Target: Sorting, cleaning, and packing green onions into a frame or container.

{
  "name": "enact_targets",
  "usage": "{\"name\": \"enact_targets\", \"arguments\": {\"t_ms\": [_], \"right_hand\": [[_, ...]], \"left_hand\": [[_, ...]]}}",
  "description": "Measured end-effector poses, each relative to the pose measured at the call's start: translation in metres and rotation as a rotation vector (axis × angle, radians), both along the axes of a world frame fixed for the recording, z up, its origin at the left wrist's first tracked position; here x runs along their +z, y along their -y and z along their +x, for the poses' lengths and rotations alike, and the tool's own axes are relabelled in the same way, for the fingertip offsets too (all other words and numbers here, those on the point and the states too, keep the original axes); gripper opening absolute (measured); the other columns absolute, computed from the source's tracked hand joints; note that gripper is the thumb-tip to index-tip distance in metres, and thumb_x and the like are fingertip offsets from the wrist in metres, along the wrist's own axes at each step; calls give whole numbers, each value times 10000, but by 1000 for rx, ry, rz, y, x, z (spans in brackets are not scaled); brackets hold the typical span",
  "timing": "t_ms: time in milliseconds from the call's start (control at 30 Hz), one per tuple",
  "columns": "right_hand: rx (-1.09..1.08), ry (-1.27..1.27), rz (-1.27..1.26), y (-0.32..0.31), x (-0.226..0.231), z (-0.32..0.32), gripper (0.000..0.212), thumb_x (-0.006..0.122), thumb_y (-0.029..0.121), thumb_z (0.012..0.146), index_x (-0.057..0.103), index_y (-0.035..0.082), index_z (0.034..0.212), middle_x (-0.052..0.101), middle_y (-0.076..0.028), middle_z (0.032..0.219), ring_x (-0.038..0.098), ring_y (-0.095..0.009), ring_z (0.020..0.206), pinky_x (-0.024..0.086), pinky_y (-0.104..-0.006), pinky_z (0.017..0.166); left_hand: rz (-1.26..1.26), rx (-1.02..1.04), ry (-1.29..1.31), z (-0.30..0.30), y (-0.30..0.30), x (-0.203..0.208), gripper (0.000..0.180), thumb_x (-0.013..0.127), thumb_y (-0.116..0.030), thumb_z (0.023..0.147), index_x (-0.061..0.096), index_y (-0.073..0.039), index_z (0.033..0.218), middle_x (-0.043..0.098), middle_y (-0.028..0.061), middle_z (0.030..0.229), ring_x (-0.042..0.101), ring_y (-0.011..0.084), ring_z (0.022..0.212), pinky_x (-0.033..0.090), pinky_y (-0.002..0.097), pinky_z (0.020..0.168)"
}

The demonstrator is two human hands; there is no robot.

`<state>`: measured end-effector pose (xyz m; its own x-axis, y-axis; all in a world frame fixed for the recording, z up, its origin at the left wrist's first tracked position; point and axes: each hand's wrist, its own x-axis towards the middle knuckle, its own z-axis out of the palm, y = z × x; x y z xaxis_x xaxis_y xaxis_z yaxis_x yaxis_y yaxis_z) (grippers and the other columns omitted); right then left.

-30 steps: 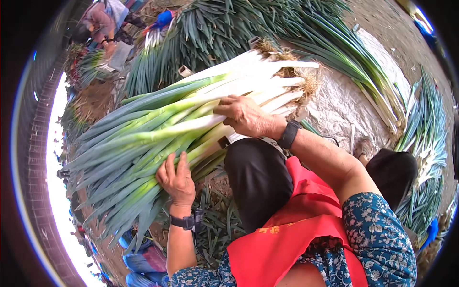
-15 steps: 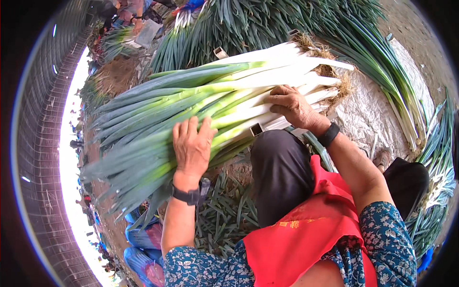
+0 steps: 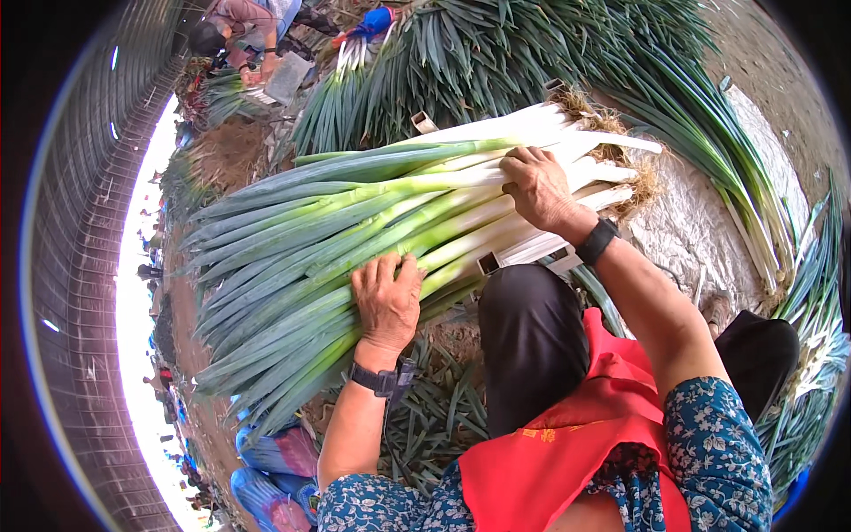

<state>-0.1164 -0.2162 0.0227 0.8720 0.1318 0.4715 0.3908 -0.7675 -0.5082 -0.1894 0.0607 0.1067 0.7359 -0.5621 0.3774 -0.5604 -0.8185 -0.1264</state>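
Note:
A thick bundle of long green onions (image 3: 443,199) lies across a low metal frame in front of me. Its white stems and rooty ends (image 3: 607,129) point right, and the green leaves fan out to the left. Around stalks at the near edge, where white turns to green, curl the fingers of my left hand (image 3: 388,297). My right hand (image 3: 541,188) is closed over the white stems in the middle of the bundle, its fingertips partly hidden. The square tube end (image 3: 488,263) of the frame sticks out beside my knee.
More green onions (image 3: 496,53) are heaped behind the frame, with others (image 3: 745,177) on a pale sheet (image 3: 687,222) at right. Loose leaves (image 3: 434,408) litter the ground by my left forearm. Blue plastic-wrapped bundles (image 3: 270,452) lie lower left. Another person (image 3: 244,31) works at far left.
My left hand has moved right and slightly down along the near stalks, and the leaves there have swung and settled. My right hand has shifted slightly over the white stems. The view has tilted slightly.

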Motion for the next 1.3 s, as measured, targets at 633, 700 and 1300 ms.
{"name": "enact_targets", "arguments": {"t_ms": [633,700,1300], "right_hand": [[271,41,161,-11,8,-34,246,660,255,825,648,149,1046,624,-47,969,554,-278,990,384,-393,903],[239,89,238,-19,9,-19,172,652,216,805,660,136,957,624,-55,947,554,-289,948,396,-409,872],[-21,-262,-245,58,-9,76,217,643,211,839,621,54,986,625,-162,1050,614,-356,940,470,-462,812]], "left_hand": [[-70,-69,15,-8,-11,-18,369,727,-77,821,638,-51,1178,618,132,1137,621,333,970,490,422,858],[-201,-55,43,-9,-8,-15,332,694,-20,834,639,-32,1162,617,155,1129,614,342,996,495,412,866],[16,-14,70,26,12,0,391,685,-112,817,619,0,1186,608,137,1123,561,306,1033,413,456,924]]}}
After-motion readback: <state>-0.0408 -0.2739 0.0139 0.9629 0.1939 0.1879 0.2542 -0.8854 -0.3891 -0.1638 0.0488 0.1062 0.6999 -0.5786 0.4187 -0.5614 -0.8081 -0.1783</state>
